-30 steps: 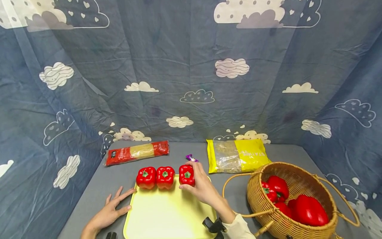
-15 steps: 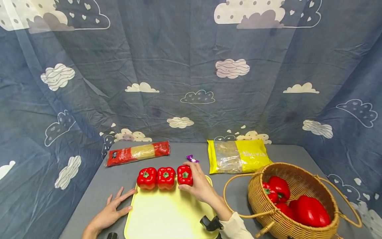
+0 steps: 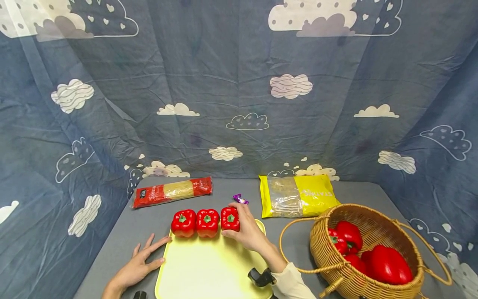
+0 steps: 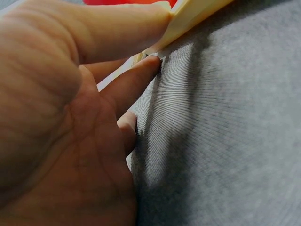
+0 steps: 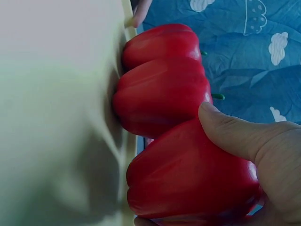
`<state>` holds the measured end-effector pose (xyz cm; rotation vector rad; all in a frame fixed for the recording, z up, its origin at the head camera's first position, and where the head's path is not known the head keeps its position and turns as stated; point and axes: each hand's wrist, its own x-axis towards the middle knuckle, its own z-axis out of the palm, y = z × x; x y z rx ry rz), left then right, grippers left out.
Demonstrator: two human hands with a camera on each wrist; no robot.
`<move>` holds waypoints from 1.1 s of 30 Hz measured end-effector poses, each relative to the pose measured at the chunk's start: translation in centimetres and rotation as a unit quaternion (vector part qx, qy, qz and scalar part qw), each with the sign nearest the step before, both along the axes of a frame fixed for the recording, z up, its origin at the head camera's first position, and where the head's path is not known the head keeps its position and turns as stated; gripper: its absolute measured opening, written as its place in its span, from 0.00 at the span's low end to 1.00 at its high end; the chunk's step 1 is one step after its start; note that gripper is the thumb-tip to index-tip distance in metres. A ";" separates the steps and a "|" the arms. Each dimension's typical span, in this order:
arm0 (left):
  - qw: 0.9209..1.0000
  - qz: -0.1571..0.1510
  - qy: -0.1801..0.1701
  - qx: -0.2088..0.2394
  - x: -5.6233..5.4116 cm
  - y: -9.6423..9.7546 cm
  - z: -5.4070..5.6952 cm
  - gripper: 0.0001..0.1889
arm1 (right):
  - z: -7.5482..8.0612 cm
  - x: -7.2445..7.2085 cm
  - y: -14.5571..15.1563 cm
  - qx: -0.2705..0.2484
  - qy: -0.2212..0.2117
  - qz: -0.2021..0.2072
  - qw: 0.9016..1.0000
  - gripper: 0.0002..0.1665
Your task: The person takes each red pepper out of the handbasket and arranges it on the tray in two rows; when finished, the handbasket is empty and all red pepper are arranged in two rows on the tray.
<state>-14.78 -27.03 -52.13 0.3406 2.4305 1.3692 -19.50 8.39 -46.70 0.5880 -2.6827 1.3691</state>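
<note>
My right hand (image 3: 248, 230) grips a red bell pepper (image 3: 230, 219) with a green stem, thumb on its near side and fingers round the far side. It is at the far edge of the yellow tray (image 3: 213, 265), just right of a second red bell pepper (image 3: 207, 223). Left of that one stands another bell pepper (image 3: 183, 223) at the tray's far left corner. In the right wrist view the held bell pepper (image 5: 188, 174) leans close beside its neighbour. My left hand (image 3: 136, 263) lies with spread, straight fingers at the tray's left edge, thumb and fingertips touching the rim.
A wicker basket (image 3: 321, 249) holding several red peppers stands at the right, its handle loop reaching toward the tray. Behind lie a red noodle packet (image 3: 173, 192), a purple-wrapped candy (image 3: 240, 199) and a yellow bag (image 3: 298, 196). A cloud-print curtain (image 3: 239, 83) closes off the back.
My right hand has shifted slightly left with the gripped bell pepper, narrowing the gap to the middle one. The left hand stays in place at the tray.
</note>
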 end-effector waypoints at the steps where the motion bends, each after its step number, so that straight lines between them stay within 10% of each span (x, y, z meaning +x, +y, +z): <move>1: 1.000 0.000 0.000 0.001 0.0 0.0 0.0 0.32 | -0.1 0.0 0.0 -0.002 -0.002 0.000 1.000 0.44; 33: 1.000 -0.004 -0.006 -0.008 -0.1 0.0 0.1 0.32 | -1.7 -0.6 -0.1 0.016 0.006 -0.012 1.000 0.51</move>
